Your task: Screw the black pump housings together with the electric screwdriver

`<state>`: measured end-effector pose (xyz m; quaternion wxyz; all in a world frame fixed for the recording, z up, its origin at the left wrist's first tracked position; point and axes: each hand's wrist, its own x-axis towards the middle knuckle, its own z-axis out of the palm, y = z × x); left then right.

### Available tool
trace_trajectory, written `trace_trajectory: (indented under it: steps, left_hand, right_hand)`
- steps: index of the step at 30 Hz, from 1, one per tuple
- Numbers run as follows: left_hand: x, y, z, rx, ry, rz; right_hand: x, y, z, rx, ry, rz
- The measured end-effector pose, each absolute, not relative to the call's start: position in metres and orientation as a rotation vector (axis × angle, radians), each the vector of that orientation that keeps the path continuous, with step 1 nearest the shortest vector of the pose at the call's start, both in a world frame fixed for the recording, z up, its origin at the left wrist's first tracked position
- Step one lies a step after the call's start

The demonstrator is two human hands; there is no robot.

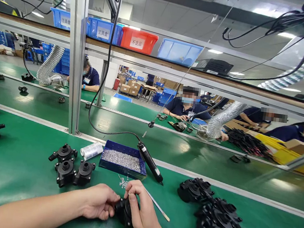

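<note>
A black plastic pump housing (123, 211) is held low over the green bench top, between my two hands. My left hand (99, 201) is closed on its left side, with thumb and fingertips on the part. Across its right side curls my right hand (141, 211), thumb and forefinger pinched at its upper edge around a small shiny piece that looks like a screw. Just beyond the fingers lie several loose small screws (123, 182). A thin light rod (158, 205) with a tan tip lies beside my right hand. My fingers partly hide the housing.
A blue tray (103, 163) of small screws stands ahead, with a black electric screwdriver (149, 162) leaning on it. More black pump housings (65, 170) sit left and a row of housings (219, 220) right. An aluminium post (76, 51) rises behind. Co-workers sit opposite.
</note>
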<state>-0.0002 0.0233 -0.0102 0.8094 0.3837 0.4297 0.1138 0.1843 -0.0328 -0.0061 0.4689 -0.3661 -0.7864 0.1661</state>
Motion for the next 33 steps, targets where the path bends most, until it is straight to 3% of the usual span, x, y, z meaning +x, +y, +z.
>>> trace_trajectory:
  steps: [33]
  left_hand:
    - [0.003, 0.002, 0.001, 0.867, 0.966, 0.560]
  right_hand:
    - [0.172, -0.030, -0.010, -1.039, -1.774, 0.334]
